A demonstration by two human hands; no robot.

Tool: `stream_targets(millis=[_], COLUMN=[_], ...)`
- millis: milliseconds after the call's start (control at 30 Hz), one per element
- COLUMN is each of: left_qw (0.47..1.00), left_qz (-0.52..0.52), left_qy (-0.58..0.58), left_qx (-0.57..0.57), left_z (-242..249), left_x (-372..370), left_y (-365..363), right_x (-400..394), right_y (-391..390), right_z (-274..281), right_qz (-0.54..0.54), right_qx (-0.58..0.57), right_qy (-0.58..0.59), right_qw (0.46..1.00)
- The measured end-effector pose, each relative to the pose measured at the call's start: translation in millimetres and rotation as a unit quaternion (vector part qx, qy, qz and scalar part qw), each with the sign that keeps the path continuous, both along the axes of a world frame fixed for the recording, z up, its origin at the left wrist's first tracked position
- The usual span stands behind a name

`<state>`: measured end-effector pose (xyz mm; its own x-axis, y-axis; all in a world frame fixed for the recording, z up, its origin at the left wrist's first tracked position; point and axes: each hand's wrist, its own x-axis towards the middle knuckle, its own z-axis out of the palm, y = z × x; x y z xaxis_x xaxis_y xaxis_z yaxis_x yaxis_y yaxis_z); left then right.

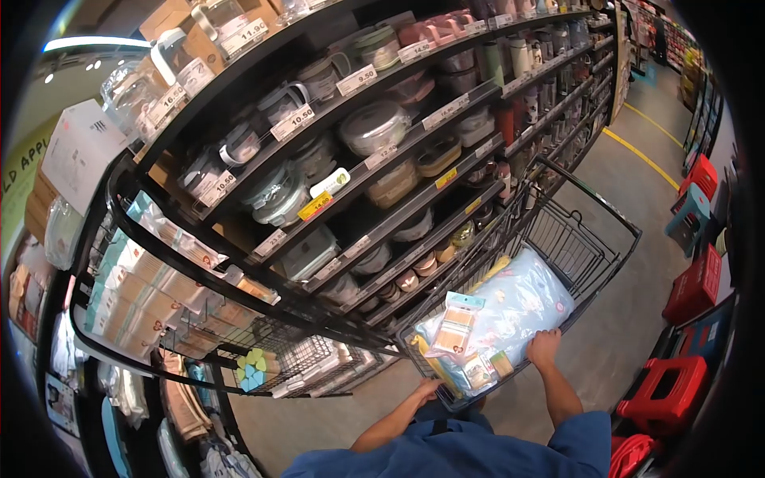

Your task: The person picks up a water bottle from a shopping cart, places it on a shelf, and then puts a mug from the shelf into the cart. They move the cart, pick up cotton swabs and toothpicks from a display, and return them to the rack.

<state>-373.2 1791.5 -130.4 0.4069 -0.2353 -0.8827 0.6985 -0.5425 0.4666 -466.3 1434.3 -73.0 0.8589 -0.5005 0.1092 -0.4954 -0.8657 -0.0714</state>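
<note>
My left hand [429,389] is closed on the near left corner of a black wire shopping cart [602,207]. Further right, my right hand [544,347] is closed round the cart's near edge, beside a large light-blue plastic-wrapped bundle [530,287]. On top of the bundle lies a clear packet of light-brown sticks [455,325] with a blue-green header. Small packages [480,371] rest near the cart's handle end, and something yellow shows along the cart's left side.
Shelves of glass and plastic containers [374,125] with price labels run along the left and ahead. A wire rack [319,362] with packets stands at left. Red cases [665,396] line the right side. Grey floor [629,167] with yellow lines extends ahead.
</note>
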Motion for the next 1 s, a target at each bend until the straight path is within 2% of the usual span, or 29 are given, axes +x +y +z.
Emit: stream_targets(millis=[100,267,367,500,600,733,800,833,900,933,1000], left_qw=[0.996,0.997,0.995,0.996,0.968,0.963,0.96,0.961,0.949,0.953,0.962], left_qz=[0.041,0.01,-0.009,-0.007,-0.121,-0.045,-0.09,-0.08,-0.171,-0.154,-0.054], left_qy=[0.034,-0.055,-0.057,-0.052,-0.191,-0.244,-0.229,-0.23,-0.242,-0.239,-0.201], left_qx=[-0.067,0.048,0.081,0.071,0.113,0.104,0.131,0.134,0.108,0.109,0.176], left_z=[-12,0,-16,-4,-11,-52,-64,-70,-61,-64,-58], left_x=[5,-5,-5,-6,-7,-12,-13,-11,-5,-7,-1], left_y=[-7,-37,-45,-62,-72,-91,-101,-105,-116,-121,-138], right_x=[-5,-13,-13,-15,-17,-19,-21,-20,-19,-23,-21], right_y=[-9,-26,-32,-48,-58,-77,-90,-94,-108,-118,-138], right_z=[-1,10,13,17,17,27,33,31,37,37,32], right_qz=[-0.009,0.006,-0.012,-0.023,-0.013,-0.011,-0.004,0.006,0.012,0.029,0.028], right_qx=[0.008,0.022,0.022,0.021,0.024,0.043,0.045,0.046,0.044,0.042,0.022], right_qy=[0.002,-0.031,-0.014,0.008,0.001,-0.025,-0.043,-0.045,-0.025,-0.023,-0.04], right_qw=[1.0,0.999,1.0,0.999,1.0,0.999,0.998,0.998,0.999,0.998,0.999])
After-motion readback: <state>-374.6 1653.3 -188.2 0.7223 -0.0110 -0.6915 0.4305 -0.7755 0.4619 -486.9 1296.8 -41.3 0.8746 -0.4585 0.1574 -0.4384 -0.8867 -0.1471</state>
